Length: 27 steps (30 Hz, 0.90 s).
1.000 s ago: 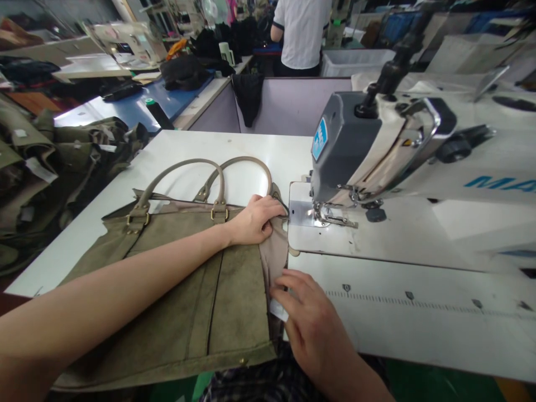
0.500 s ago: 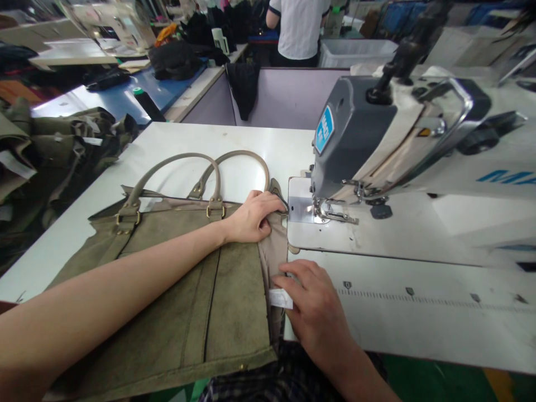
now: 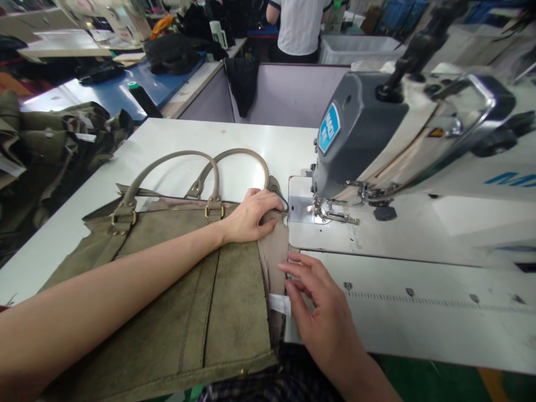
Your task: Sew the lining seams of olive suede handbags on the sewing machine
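An olive-green handbag (image 3: 176, 296) with two looped handles (image 3: 196, 167) lies flat on the white table (image 3: 188, 145). My left hand (image 3: 251, 215) is closed on the bag's upper right corner, just left of the sewing machine's presser foot (image 3: 330, 212). My right hand (image 3: 318, 307) rests on the bag's beige side seam (image 3: 274, 257), fingers stretched out along it. A small white label (image 3: 280, 304) sticks out of that seam under my fingers.
The grey and white sewing machine (image 3: 397, 145) fills the right half, its bed (image 3: 410, 312) carrying a printed ruler. A pile of olive bags (image 3: 54, 145) lies at the left. Dark fabric (image 3: 243, 84) hangs over the partition. A person in a white shirt (image 3: 299, 28) stands behind.
My right hand has slid up the side seam toward the machine and its fingers have spread. My left hand has kept its grip on the corner.
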Motion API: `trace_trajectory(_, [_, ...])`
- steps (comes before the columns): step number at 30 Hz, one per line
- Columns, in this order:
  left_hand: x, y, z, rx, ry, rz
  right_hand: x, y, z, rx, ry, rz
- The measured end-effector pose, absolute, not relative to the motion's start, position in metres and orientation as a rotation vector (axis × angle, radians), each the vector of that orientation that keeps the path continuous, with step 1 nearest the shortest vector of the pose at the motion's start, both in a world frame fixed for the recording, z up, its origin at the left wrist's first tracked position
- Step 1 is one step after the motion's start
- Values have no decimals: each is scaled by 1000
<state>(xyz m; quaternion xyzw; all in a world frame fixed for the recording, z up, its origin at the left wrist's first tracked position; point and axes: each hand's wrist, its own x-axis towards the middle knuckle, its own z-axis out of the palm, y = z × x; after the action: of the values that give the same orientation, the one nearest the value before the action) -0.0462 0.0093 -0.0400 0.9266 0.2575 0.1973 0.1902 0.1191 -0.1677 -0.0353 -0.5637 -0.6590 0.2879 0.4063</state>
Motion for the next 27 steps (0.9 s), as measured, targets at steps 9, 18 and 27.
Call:
trace_trajectory(9, [-47,9,-42,2593,763,649,126,-167,-39,-1298,-1304,1216])
trace_trajectory(18, [-46,9,-38,2633,751,536,123,-168,-32,-1320,-1330,1379])
trace_trajectory(27, [-43,6,-34,2698,797,372,136,-177,-26,-1394,-1192,1457])
